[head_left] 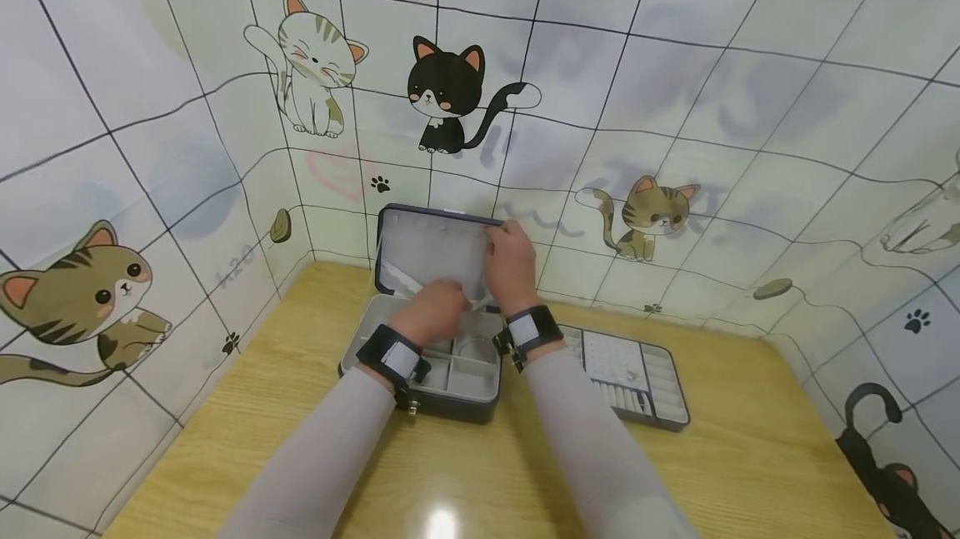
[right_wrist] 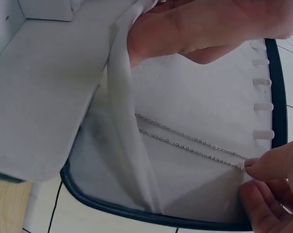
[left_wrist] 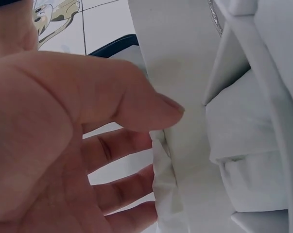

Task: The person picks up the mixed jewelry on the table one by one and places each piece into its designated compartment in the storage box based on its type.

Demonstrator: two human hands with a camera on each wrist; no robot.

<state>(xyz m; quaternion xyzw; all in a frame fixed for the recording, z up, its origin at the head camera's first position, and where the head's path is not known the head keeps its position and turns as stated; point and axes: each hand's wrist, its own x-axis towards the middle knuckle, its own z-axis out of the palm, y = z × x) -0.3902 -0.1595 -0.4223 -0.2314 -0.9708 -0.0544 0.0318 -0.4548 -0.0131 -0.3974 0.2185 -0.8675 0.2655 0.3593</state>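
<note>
A dark-edged jewelry box (head_left: 457, 410) with a pale lining and compartments stands with its lid (head_left: 431, 252) raised. My right hand (head_left: 513, 266) is at the lid's upper right and pinches a thin silver necklace (right_wrist: 190, 148) between thumb and finger. Two strands of it run down the lid lining and vanish behind the white fabric pocket (right_wrist: 119, 92). My left hand (head_left: 433, 312) reaches over the box and hooks its fingers on the pocket's gathered edge, drawing it away from the lid. In the left wrist view, the thumb stands apart from the fabric.
Right of the box, a grey jewelry tray (head_left: 667, 389) with sections and small pieces lies on the wooden table (head_left: 750, 439). Small pegs (right_wrist: 263, 107) line the lid's upper edge. Cat-patterned tile sheeting (head_left: 675, 89) rises behind and at both sides.
</note>
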